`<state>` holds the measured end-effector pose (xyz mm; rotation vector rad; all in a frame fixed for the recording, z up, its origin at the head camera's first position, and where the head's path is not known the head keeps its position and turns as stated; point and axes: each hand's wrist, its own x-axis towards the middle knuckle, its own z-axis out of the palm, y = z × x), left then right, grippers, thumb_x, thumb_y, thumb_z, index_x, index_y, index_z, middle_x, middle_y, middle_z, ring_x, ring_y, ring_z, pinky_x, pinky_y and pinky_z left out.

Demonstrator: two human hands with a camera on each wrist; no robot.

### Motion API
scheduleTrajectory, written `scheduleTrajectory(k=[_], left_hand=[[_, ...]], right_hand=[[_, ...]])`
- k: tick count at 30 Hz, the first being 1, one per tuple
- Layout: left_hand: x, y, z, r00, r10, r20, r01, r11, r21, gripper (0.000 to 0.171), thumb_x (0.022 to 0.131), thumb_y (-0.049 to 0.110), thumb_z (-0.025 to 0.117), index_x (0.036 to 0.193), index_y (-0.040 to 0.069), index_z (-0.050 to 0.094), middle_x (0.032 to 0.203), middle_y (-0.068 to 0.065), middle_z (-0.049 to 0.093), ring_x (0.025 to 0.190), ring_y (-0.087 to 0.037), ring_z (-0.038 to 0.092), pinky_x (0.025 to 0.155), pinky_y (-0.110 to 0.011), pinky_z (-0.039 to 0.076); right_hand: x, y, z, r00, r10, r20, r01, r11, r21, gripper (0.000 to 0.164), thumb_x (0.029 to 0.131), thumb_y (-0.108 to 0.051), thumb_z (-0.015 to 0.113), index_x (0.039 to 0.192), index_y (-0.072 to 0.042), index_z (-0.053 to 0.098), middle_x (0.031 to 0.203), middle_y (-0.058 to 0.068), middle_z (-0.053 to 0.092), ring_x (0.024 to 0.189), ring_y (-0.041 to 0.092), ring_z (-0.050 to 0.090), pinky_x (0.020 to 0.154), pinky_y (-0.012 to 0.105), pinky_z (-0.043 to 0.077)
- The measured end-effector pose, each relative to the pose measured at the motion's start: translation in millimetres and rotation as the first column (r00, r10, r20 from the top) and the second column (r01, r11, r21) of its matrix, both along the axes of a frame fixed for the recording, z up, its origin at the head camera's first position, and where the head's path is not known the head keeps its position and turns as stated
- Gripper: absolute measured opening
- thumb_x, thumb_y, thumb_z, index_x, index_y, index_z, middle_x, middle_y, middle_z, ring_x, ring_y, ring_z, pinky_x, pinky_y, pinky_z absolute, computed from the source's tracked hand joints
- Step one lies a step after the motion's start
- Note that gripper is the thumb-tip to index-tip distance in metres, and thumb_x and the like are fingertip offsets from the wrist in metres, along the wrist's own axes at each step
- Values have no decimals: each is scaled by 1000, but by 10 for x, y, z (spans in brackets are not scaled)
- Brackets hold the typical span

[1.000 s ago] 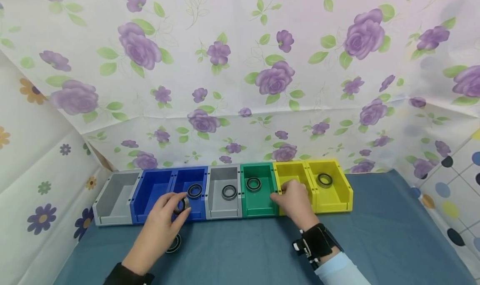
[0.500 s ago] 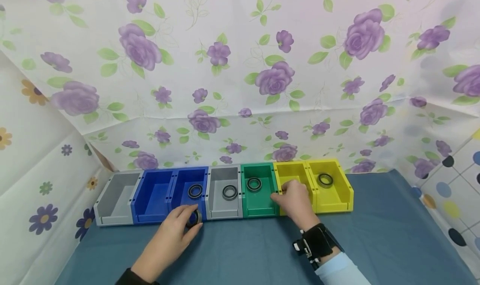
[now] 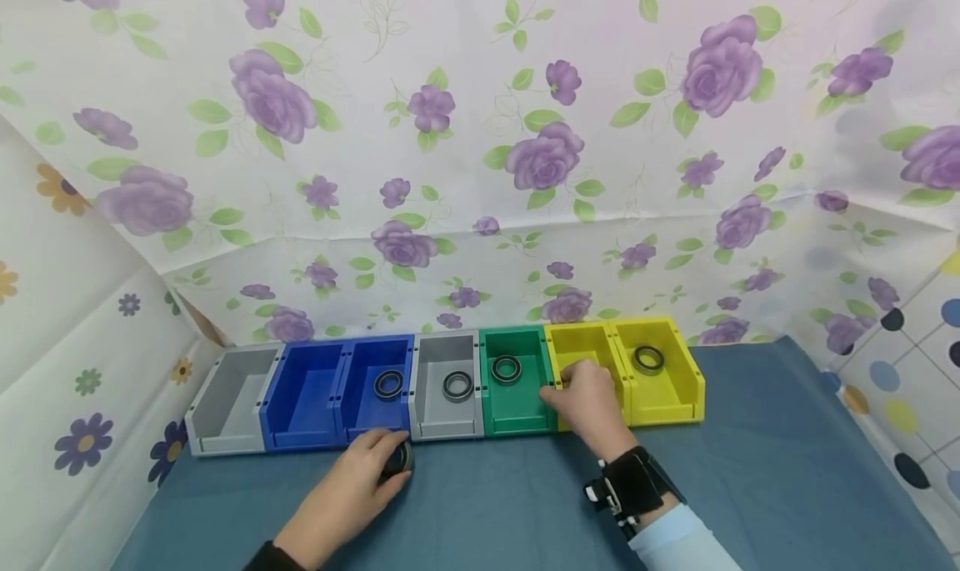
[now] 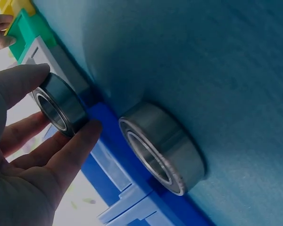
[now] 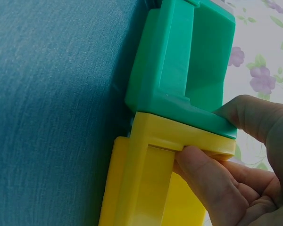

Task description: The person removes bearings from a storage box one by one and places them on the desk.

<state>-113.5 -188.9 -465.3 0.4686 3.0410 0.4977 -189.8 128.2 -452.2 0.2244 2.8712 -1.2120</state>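
My left hand (image 3: 345, 492) pinches a ball bearing (image 4: 63, 106) between thumb and fingers, just in front of the right-hand blue bin (image 3: 367, 421). A second bearing (image 4: 162, 146) rests on the blue cloth in the left wrist view; the hand hides it in the head view. My right hand (image 3: 592, 400) grips the adjoining walls of the green bin (image 5: 179, 106) and a yellow bin (image 5: 184, 129). Its thumb is on the green side, its fingers on the yellow side. One bearing each lies in that blue bin, the middle grey bin (image 3: 447, 428), the green bin and the far-right yellow bin (image 3: 678, 400).
The bins stand in one row against a flowered backdrop (image 3: 480, 179). Left of the bearings are another blue bin (image 3: 303, 400) and a grey bin (image 3: 232, 404). Blue cloth (image 3: 480, 513) covers the table in front.
My left hand has come down and right with its bearing, from over the blue bins to in front of them. The bearing on the cloth has become hidden behind it. My right hand stays put.
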Motion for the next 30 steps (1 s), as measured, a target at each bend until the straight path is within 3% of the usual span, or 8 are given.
scheduleTrajectory(k=[5, 15, 30], left_hand=[[-19, -3, -24, 999, -18, 48, 18, 1000, -10, 49, 82, 31, 72, 125, 14, 57, 117, -8, 59, 110, -25, 57, 88, -45, 50], [25, 27, -41, 998, -55, 16, 55, 997, -50, 49, 81, 33, 72, 125, 16, 58, 113, -3, 58, 106, -19, 58, 86, -41, 51], [43, 41, -39, 994, -52, 101, 61, 994, -88, 47, 80, 31, 73, 122, 14, 60, 113, -3, 61, 105, -20, 58, 87, -43, 50]], right_hand=[[2, 0, -2, 1000, 2, 3, -2, 1000, 0, 43, 74, -24, 73, 49, -14, 40, 46, -4, 30, 36, 13, 36, 36, 22, 26], [-5, 7, -17, 1000, 9, -12, -9, 1000, -1, 45, 75, -25, 72, 50, -15, 37, 46, -4, 27, 36, 13, 33, 36, 22, 24], [-1, 16, -34, 999, 19, -42, -19, 1000, -2, 43, 75, -25, 72, 50, -14, 39, 47, -4, 27, 36, 13, 33, 36, 22, 24]])
